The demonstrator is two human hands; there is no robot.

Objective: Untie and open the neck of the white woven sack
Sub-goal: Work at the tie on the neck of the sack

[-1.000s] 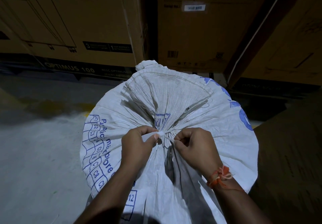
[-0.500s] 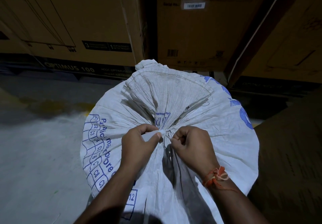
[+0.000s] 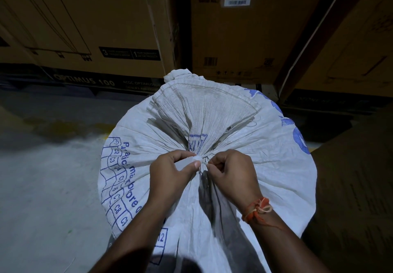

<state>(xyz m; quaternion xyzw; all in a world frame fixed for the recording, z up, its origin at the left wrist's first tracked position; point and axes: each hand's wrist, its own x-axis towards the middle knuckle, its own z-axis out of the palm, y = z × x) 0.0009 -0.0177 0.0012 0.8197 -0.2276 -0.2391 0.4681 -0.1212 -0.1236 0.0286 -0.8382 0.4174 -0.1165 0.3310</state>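
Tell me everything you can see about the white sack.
The sack is white woven plastic, creased, with blue print: a grid of boxes marked C2 to C9 down one side and blue shapes on the other. It stands full and rounded on the floor before cardboard boxes. Its neck is gathered tight and still tied, the stitched mouth fanning away beyond the tie. The left hand and right hand pinch the white tie at the gather.

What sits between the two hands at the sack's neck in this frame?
In the head view, only the white tie at the gathered neck of the sack: the left hand and right hand each pinch it.
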